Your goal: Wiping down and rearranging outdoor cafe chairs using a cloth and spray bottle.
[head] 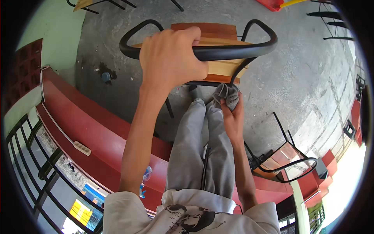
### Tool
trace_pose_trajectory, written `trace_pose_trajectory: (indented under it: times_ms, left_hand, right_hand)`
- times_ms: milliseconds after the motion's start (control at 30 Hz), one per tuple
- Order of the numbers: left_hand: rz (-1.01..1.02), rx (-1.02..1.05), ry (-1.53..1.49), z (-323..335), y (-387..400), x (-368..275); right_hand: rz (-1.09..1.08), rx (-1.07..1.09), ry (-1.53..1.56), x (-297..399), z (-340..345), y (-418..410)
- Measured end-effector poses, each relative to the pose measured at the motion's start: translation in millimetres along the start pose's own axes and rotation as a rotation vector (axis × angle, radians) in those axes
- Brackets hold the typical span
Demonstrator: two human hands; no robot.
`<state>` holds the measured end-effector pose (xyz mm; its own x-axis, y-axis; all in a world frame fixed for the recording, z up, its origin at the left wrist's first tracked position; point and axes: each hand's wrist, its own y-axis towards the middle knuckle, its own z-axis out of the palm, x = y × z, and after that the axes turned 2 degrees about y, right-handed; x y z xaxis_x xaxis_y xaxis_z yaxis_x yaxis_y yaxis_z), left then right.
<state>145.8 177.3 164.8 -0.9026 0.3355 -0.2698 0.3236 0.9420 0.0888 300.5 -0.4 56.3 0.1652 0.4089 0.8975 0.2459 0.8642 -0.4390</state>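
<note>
In front of me stands a chair with a black tubular metal frame [233,52] and wooden slats [223,68] in lighter and redder tones. My left hand [172,55] is wrapped around the frame's top bar, left of its middle. Lower down, my right hand [233,112] grips a crumpled grey cloth [226,95]. The cloth is against or very near the lower right part of the frame, below the slats; exact contact cannot be made out. My legs in grey trousers [190,146] are below the chair.
Another chair [282,159] with a black frame lies to my right. A red ledge [96,114] runs along the left, bearing a power strip [82,148]. On the concrete floor [280,73] are a blue cap-like object [105,77] and a dark wet patch. A red dustpan-like object [270,4] is far ahead.
</note>
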Motion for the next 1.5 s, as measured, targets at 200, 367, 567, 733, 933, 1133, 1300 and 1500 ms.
trace_pose_trajectory:
  times_ms: [200, 367, 567, 733, 933, 1133, 1300, 1500]
  left_hand:
    - [-0.053, 0.013, -0.187, 6, 10, 6]
    - [-0.047, 0.034, -0.358, 2, -6, 3]
    - [-0.012, -0.051, -0.793, -21, -33, 3]
    - [-0.154, -0.062, -1.148, -27, -53, 13]
    - [-0.332, -0.272, -1.595, -33, -60, 23]
    - [-0.65, -0.37, -1.56, -35, -58, 20]
    - [-0.647, -0.685, -1.385, -30, -65, 11]
    - [-0.954, -0.784, -1.454, -67, -128, 38]
  right_hand:
    - [0.179, 0.305, -0.276, -9, 42, -24]
    - [0.143, 0.273, -0.303, 51, 25, -19]
    - [-0.174, 0.337, -0.368, 223, -26, -26]
    - [-0.234, 0.319, -0.167, 243, 40, 35]
    - [-0.022, 0.598, -0.15, 246, 97, 70]
    - [0.054, 0.917, -0.129, 212, 119, 139]
    - [0.3, 0.954, -0.016, 163, 165, 187]
    - [0.33, 1.338, -0.265, 125, 174, 136]
